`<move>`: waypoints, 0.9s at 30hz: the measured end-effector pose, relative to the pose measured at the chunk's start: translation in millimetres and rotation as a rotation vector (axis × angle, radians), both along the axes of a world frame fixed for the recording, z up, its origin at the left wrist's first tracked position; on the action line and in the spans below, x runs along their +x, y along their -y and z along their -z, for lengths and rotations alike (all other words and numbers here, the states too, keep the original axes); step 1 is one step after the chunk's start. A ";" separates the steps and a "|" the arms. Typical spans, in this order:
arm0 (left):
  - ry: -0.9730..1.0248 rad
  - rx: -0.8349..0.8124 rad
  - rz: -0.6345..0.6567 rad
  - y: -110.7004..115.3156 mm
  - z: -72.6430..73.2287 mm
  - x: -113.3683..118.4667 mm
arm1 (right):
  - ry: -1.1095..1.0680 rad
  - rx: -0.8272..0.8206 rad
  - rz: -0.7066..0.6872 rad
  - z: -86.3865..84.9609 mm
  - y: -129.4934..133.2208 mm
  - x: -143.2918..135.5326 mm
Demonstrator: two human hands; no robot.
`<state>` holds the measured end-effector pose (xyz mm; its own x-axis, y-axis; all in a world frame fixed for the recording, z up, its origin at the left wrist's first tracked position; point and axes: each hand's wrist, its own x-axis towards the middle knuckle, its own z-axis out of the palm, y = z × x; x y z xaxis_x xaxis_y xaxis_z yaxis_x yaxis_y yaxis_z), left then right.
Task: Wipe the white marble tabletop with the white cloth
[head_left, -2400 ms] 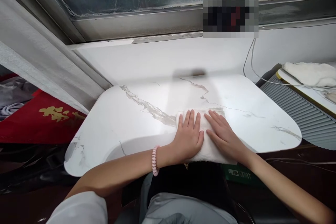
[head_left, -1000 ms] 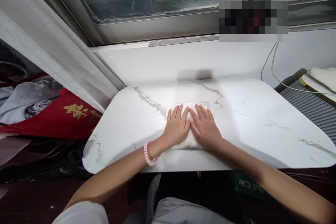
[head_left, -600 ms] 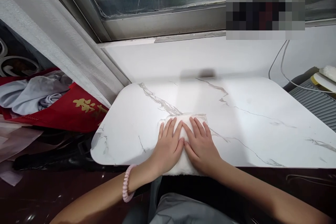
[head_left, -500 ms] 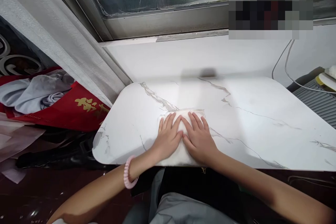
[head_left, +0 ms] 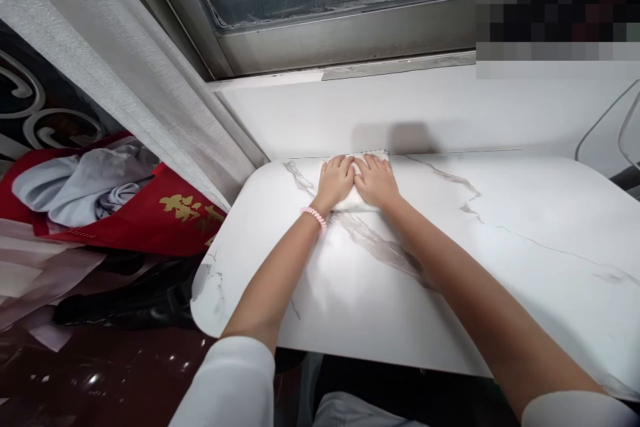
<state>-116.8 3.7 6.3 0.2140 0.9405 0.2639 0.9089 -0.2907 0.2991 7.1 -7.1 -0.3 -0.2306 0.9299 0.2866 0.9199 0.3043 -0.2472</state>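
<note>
A folded white cloth (head_left: 356, 201) lies flat on the white marble-patterned table (head_left: 260, 240), against its back edge by the wall. My left hand (head_left: 336, 181) rests on the cloth's left part, palm down, fingers spread and pointing to the wall; a pink coiled band (head_left: 315, 217) circles that wrist. Beside it my right hand (head_left: 376, 180) presses flat on the cloth's right part, its fingers also stretched out. The two hands touch or nearly touch at the thumbs. Both arms reach forward across the table.
A window frame (head_left: 350, 40) stands above the low white wall. To the left hangs a pale curtain (head_left: 150, 80), with a red bag (head_left: 135, 227) holding light grey cloth (head_left: 80, 180) below it. Cables (head_left: 600, 117) hang at the right.
Both hands and the cloth have moved forward, from the table's near edge to its back edge. The arms are now stretched out, and the view has shifted a little.
</note>
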 end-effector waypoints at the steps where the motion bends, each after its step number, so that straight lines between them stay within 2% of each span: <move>1: 0.001 0.003 0.002 -6.9 -0.2 -0.6 | 0.003 0.015 0.003 0.9 -6.3 -0.9; 4: -0.011 0.009 -0.005 -19.8 0.1 -2.2 | 0.005 0.045 0.014 2.8 -18.8 -3.3; 7: -0.039 0.008 -0.007 -22.0 1.4 -2.8 | 0.009 0.055 0.020 3.3 -22.5 -4.4; 11: -0.082 -0.003 -0.028 -11.3 2.2 -3.6 | 0.047 0.030 0.017 2.4 -12.5 -6.6; 14: -0.098 -0.019 -0.035 8.3 0.7 -8.9 | 0.069 0.005 0.024 2.0 8.3 -13.1; 17: -0.132 -0.032 -0.022 40.9 -1.8 -20.9 | 0.069 0.016 0.020 2.5 41.9 -24.3; 20: -0.163 -0.038 -0.012 86.2 -3.0 -37.3 | 0.048 0.010 -0.013 2.8 85.5 -36.5; 27: -0.195 -0.059 -0.055 198.1 -4.0 -72.8 | -0.064 -0.123 -0.216 -3.7 185.0 -57.0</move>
<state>-189.6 -194.4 10.3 0.2039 0.9647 0.1668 0.9652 -0.2266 0.1309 -49.9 -192.2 3.4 -0.4129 0.8896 0.1951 0.8180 0.4565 -0.3501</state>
